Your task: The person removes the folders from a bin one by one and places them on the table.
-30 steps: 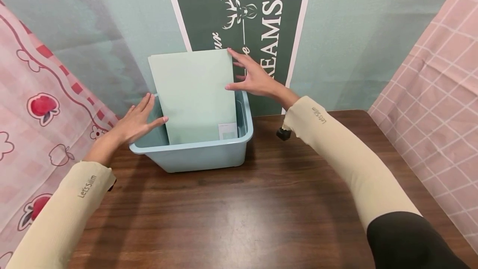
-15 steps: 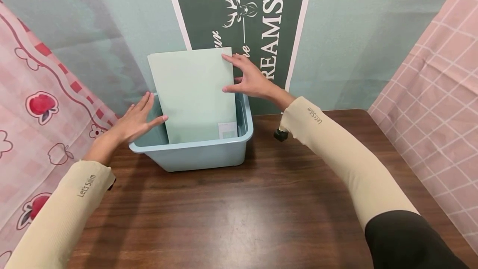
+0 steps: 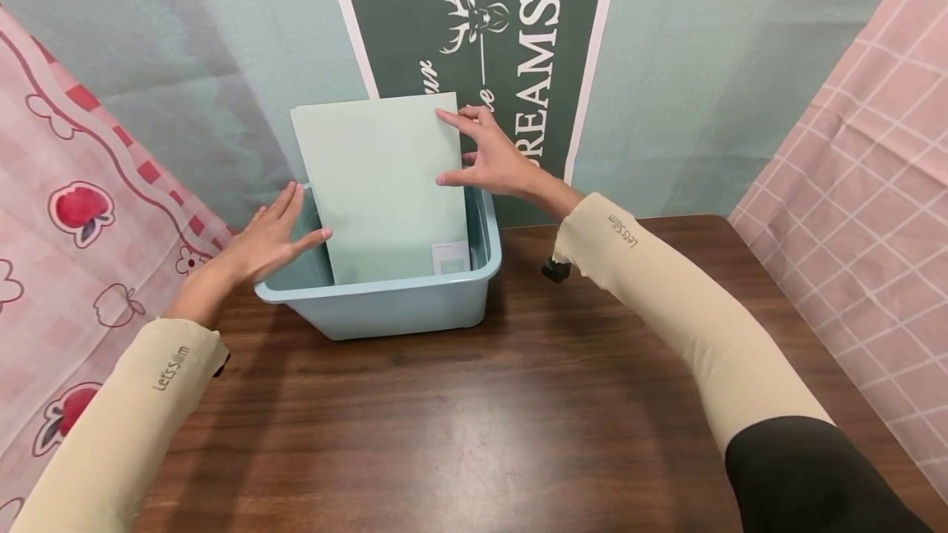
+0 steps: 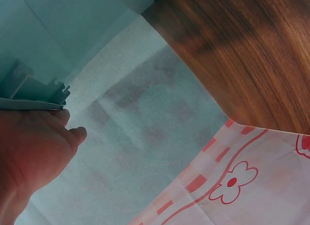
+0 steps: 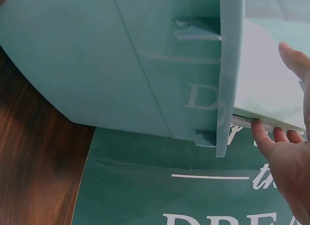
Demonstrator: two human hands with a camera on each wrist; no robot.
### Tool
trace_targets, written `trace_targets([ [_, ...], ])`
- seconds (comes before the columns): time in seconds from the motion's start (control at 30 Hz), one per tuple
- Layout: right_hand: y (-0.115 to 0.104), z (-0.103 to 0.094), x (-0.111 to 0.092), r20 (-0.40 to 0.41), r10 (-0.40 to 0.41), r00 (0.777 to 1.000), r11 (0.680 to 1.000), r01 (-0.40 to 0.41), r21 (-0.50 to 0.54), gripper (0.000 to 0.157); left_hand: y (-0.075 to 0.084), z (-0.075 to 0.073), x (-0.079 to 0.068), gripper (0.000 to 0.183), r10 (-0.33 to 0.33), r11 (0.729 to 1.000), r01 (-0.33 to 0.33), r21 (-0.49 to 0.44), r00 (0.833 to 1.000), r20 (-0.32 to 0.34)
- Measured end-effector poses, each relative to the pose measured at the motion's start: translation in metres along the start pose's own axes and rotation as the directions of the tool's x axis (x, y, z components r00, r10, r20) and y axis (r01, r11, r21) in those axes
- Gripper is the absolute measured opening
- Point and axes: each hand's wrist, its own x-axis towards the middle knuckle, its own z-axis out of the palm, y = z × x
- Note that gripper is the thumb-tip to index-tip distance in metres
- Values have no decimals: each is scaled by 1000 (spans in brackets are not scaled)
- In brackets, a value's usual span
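Head view: light blue plastic bin [image 3: 407,311] stands on the wooden table [image 3: 474,426], toward its back left corner, well apart from the front edge. Pale green folder [image 3: 385,187] stands inside, rising well above the rim; amount of lean hard to judge. Small label [image 3: 450,257] at its lower right corner. Right hand [image 3: 494,159] is at the folder's right edge, index finger and thumb spread wide over the front face. Left hand [image 3: 262,245] rests on the bin's left rim, fingers straight, thumb out toward the folder; thumb contact unclear.

Judgement: the step looks like steadying the folder. Light, even fingertip pressure should avoid bending it, the left hand bracing the bin.

Left wrist view: the hand meets the rim; two fingertips show past it, thumb hidden.

Right wrist view: fingertips touch the folder's edge, thumb held apart from them on the other side. Cannot tell whether the thumb presses. Wrist is raised, beyond the bin's right rim.
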Motion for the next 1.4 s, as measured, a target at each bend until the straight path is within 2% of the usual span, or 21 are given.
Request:
trace_targets([
  [0.47, -9, 7, 5, 44, -48, 998, 998, 49, -41, 94, -1, 2, 0, 102, -11, 1000, 11, -6, 1000, 8],
  [0.7, -6, 7, 5, 23, -38, 999, 998, 39, -47, 92, -1, 2, 1, 102, -9, 1000, 9, -12, 1000, 9],
  [0.93, -5, 6, 7, 39, -77, 996, 991, 81, -105, 90, -1, 2, 2, 102, -6, 1000, 6, -10, 1000, 1],
  [1.17, -1, 11, 11, 95, -125, 988, 992, 128, -18, 90, 0, 1, 2, 102, 0, 1000, 0, -3, 1000, -3],
  [1.4, 0, 18, 10, 49, -120, 992, 993, 120, -15, 91, 0, 1, 1, 102, -9, 1000, 9, -6, 1000, 5],
])
